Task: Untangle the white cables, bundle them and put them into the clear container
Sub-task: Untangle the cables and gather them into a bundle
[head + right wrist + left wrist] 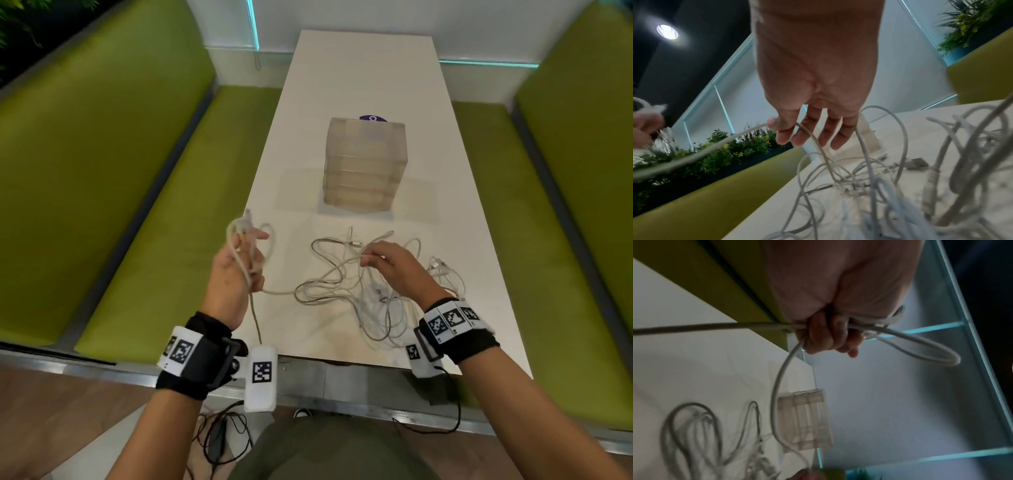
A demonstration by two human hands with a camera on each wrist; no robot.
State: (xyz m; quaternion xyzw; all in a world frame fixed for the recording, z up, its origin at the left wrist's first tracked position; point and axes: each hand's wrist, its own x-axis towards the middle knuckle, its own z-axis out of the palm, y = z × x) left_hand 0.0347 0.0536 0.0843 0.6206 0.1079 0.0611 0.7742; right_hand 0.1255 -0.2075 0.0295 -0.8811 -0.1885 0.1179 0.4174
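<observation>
From left wrist view, left hand (pixel 830 331) fist clenches looped cable (pixel 920 345); right wrist view: right hand (pixel 813 104) pinches strand (pixel 818 146).

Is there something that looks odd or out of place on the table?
Only the white cables: they lie in a loose knot on the table, one strand running to the coil gripped by the left hand. The clear container stands upright.

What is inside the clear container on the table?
The clear container shows no cables inside; they lie on the table before it. A purple thing shows behind it, mostly covered.
</observation>
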